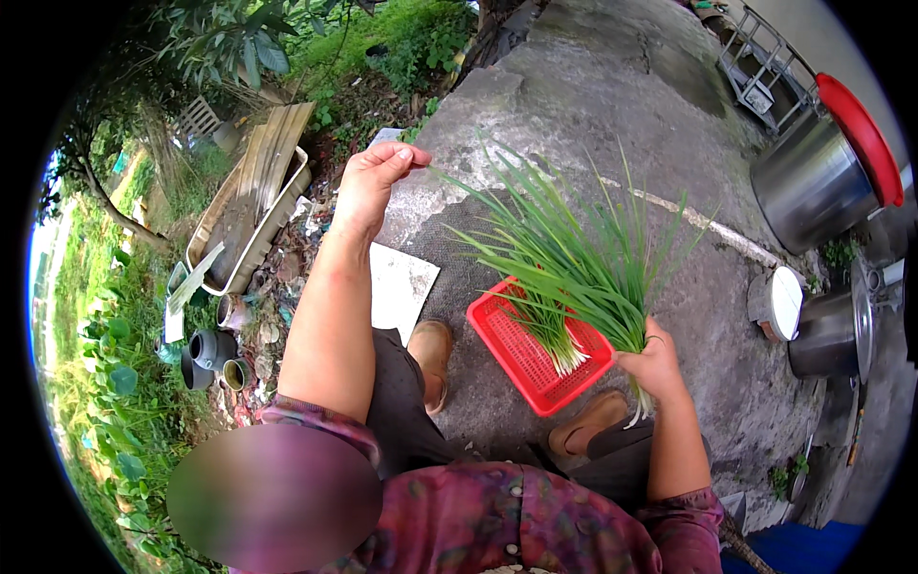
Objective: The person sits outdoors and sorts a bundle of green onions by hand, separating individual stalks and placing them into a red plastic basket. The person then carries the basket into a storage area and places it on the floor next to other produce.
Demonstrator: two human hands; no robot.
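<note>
Left hand [375, 177] raised, pinching one leaf, right hand [654, 361] gripping chive bunch [583, 268]

My blouse [535, 521]: purple-red floral print, short sleeves, pale buttons. My trousers [402, 402]: dark grey. My slippers [432, 356]: tan.

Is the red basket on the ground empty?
No, the red basket holds a small bundle of green chives, lying with white ends down, beside the bunch in the right hand.
</note>
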